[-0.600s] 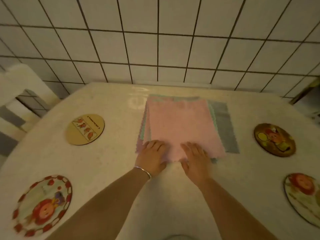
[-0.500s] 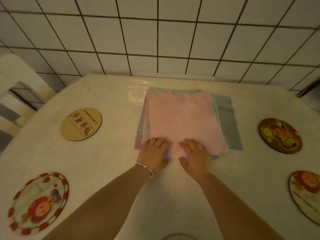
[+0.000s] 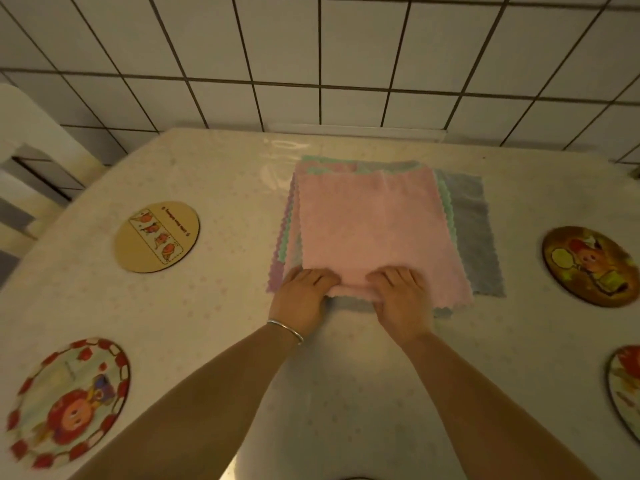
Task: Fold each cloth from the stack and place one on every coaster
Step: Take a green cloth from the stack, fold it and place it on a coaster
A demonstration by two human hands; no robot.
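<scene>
A soft pink top cloth (image 3: pixel 374 230) covers a stack showing mint green, lilac and grey zigzag-cut edges (image 3: pixel 474 230). Round coasters: one plain tan with a cartoon strip (image 3: pixel 157 236), one cream with a red-dotted border (image 3: pixel 67 401), one dark brown (image 3: pixel 590 266). White wall tiles with dark grout (image 3: pixel 311 46).
</scene>
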